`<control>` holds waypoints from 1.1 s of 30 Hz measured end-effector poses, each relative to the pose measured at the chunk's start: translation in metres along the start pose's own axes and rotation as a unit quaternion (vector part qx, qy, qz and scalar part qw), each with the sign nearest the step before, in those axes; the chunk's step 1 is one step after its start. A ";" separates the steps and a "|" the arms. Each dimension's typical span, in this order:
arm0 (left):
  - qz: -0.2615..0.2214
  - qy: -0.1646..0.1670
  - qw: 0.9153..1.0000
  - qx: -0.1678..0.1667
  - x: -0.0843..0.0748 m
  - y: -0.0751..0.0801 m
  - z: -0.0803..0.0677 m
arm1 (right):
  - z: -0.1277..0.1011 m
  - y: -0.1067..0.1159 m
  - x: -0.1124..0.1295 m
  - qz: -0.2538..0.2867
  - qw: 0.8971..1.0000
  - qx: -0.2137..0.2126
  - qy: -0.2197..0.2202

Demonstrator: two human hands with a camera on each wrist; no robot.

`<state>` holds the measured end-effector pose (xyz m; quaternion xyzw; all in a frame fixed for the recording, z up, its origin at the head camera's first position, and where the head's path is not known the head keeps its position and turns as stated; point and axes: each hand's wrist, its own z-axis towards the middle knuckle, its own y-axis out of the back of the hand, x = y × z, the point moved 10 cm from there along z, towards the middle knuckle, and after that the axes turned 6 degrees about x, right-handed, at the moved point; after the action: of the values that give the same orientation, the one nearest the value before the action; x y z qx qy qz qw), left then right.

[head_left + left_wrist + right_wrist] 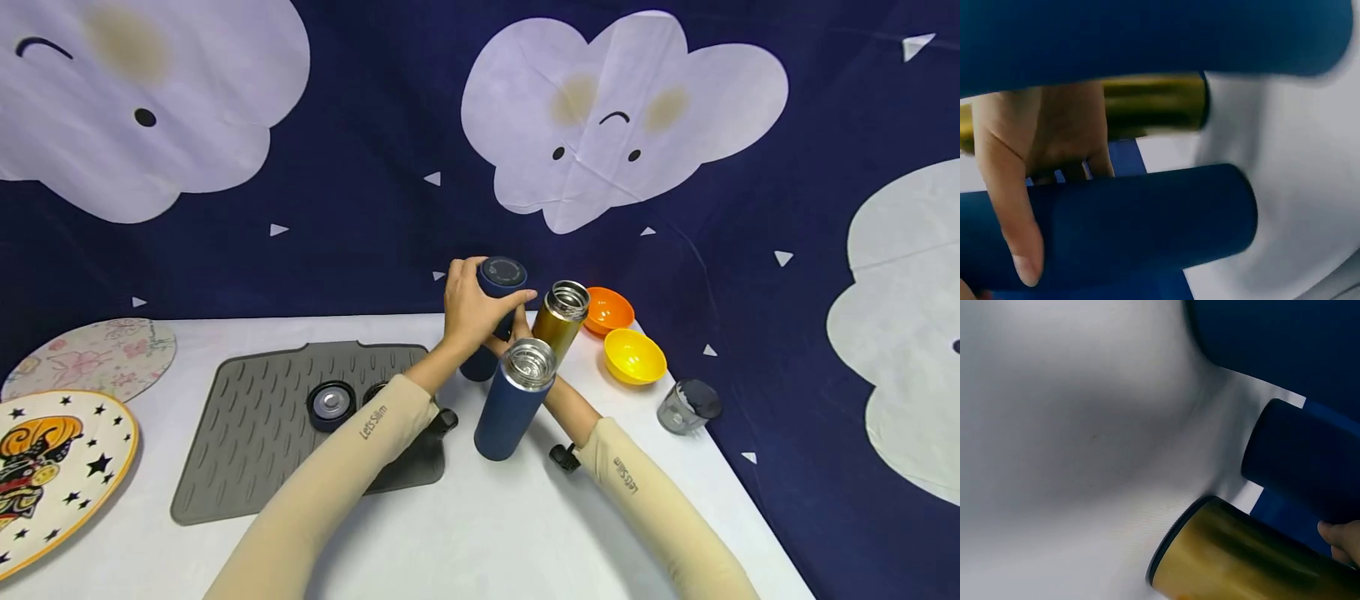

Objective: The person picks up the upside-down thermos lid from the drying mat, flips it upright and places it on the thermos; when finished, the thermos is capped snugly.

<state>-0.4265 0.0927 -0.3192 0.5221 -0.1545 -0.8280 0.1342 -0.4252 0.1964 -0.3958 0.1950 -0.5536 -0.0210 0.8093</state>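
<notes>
At the back, a closed blue thermos [480, 363] with a dark lid [503, 271] stands upright. My left hand [474, 307] holds it at the top, thumb to the right of the lid and fingers around the left side. Lower down, my right hand [1047, 134] grips the thermos body, its thumb lying across it in the left wrist view. Lidless, another blue thermos [507, 412] stands in front, between my forearms. An open gold thermos [557, 327] is right of the held one. Part of the right hand is hidden behind the front thermos in the head view.
A grey drying mat [247, 433] on the left carries round black lids [331, 405], partly covered by my left sleeve. Orange [607, 310] and yellow [634, 357] bowls and a clear dark-topped cup [687, 407] stand at right. A patterned plate [105, 433] lies far left.
</notes>
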 end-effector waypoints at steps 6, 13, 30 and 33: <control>-0.141 -0.034 0.979 0.141 0.009 0.001 0.012 | -0.002 -0.001 0.000 0.015 0.999 0.011 -0.050; -0.148 0.013 0.958 0.246 0.018 -0.004 0.014 | -0.005 0.001 -0.004 0.016 0.997 0.004 -0.075; -0.062 -0.043 0.968 0.238 -0.002 0.003 0.017 | -0.005 -0.002 -0.006 0.007 0.996 0.002 -0.085; -0.012 -0.032 0.969 0.245 -0.002 -0.003 0.015 | -0.004 -0.002 -0.004 0.001 0.998 0.011 -0.061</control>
<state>-0.4393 0.0978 -0.3131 0.5143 -0.3507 -0.7825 -0.0128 -0.4231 0.1969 -0.4007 0.2017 -0.6023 -0.0255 0.7720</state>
